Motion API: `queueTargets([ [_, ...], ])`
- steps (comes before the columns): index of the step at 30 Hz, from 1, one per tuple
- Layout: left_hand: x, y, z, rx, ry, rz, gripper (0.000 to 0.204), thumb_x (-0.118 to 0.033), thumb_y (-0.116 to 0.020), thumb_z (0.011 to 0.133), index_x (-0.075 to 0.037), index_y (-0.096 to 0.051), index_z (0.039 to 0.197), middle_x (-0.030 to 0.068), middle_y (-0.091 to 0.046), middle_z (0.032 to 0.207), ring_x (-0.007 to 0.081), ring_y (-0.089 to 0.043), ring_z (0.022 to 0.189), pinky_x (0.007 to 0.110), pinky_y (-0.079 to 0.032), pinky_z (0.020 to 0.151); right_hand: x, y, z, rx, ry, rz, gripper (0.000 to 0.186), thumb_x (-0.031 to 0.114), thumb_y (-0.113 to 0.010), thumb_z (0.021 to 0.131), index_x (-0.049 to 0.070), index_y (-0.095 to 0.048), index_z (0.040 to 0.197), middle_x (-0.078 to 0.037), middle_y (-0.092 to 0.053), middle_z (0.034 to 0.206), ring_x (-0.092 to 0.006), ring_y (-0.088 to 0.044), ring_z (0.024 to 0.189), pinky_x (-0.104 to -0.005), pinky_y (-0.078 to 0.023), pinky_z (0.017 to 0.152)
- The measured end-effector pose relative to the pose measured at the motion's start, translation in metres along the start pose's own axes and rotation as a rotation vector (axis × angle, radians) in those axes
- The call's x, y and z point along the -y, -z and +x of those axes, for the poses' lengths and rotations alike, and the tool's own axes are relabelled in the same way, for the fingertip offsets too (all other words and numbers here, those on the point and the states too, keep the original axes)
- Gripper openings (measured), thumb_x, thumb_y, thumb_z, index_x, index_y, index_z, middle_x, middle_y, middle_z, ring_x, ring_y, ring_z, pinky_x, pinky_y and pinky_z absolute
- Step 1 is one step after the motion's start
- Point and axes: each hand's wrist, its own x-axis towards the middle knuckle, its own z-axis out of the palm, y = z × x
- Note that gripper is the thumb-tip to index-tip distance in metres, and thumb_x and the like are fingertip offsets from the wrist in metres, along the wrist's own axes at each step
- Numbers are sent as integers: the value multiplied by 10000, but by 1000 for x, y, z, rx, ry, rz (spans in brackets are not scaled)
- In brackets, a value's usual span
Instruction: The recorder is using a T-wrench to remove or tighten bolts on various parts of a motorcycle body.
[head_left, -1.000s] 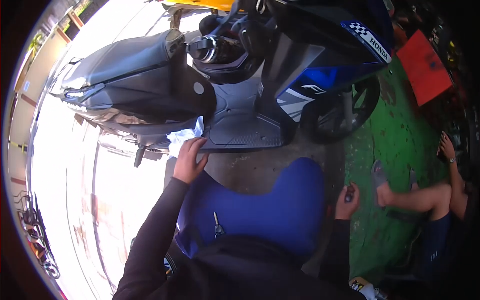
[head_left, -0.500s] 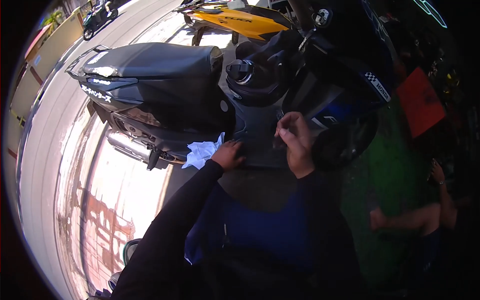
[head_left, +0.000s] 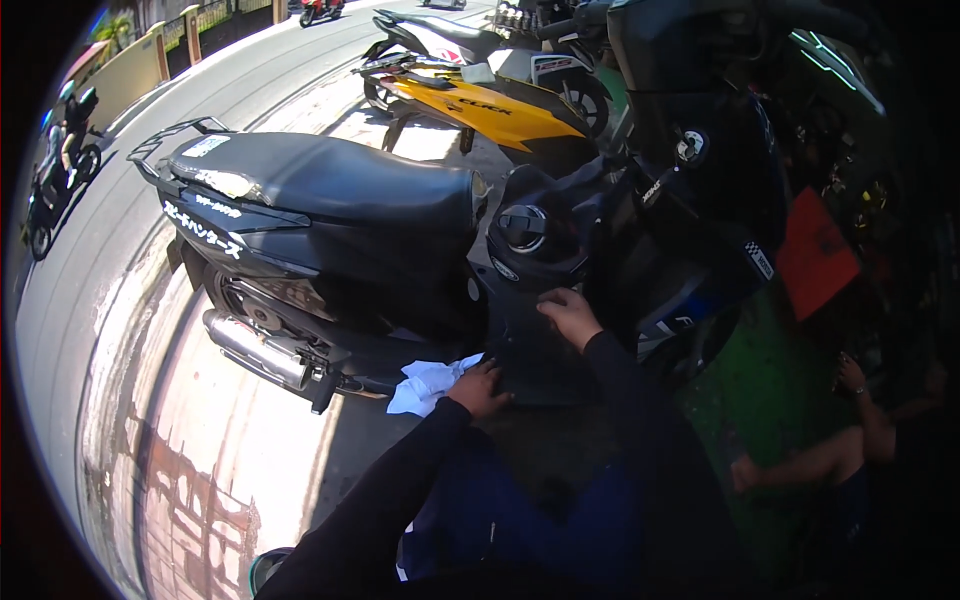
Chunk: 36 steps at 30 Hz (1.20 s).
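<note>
A dark scooter with a black seat (head_left: pixel 330 170) stands across in front of me. My left hand (head_left: pixel 482 388) is low on the edge of its floorboard (head_left: pixel 530 375), fingers bent over a crumpled white cloth (head_left: pixel 425 385) that spreads out to the left. Above the floorboard, my right hand (head_left: pixel 568 318) has its fingertips drawn together; whatever may be between them is too small to make out. Just beyond it sits a bulky black piece (head_left: pixel 550 265) topped by a round black cap (head_left: pixel 522 228) with a bright rim.
The silver exhaust (head_left: pixel 255 348) juts out at the left. A yellow-panelled scooter (head_left: pixel 490 110) is parked behind. On the right are a red panel (head_left: pixel 815 255), a green floor (head_left: pixel 750 370) and another person's leg (head_left: pixel 800 460). A motorcycle with riders (head_left: pixel 65 170) is on the road.
My view has shifted, so the scooter appears lower. My right hand has moved left, closer to the black piece and its cap. The left hand stays by the cloth.
</note>
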Motion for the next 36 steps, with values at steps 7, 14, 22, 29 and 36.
queueTargets([
  [7,4,5,2,24,51,-122,710,-460,-564,953,-8,-383,1470,208,-423,1507,370,-462,1346,455,-380,1126,0,-31,22,-44,54,-52,409,180,-649,866,-6,-595,1226,-137,-661,1041,-193,-600,770,-296,-497,711],
  [14,-1,5,-3,-11,88,-119,662,-407,-544,980,-31,-355,1492,193,-437,1500,342,-477,1340,449,-402,1113,22,-32,54,-130,102,139,324,280,-616,896,33,-663,692,-18,-572,596,-144,-505,555,-269,-384,568],
  [22,-17,20,20,-55,258,-208,553,-309,-564,979,-17,-437,1431,226,-558,1361,361,-580,1208,437,-476,1014,30,-35,53,-16,142,494,389,303,-571,931,35,-631,655,-15,-501,526,-124,-450,469,-266,-358,497],
  [29,-29,57,79,-262,68,-212,311,-174,-587,936,-8,-574,1198,217,-662,1143,378,-654,998,446,-523,860,18,-31,52,-56,252,646,427,294,-487,968,24,-591,653,-31,-473,517,-132,-443,452,-262,-365,487],
  [36,-25,60,116,-173,-94,-166,196,-128,-594,914,-6,-623,1064,201,-700,985,380,-676,861,442,-527,778,11,-29,55,-49,272,702,441,312,-510,965,33,-580,630,-24,-480,520,-118,-429,450,-255,-352,478],
])
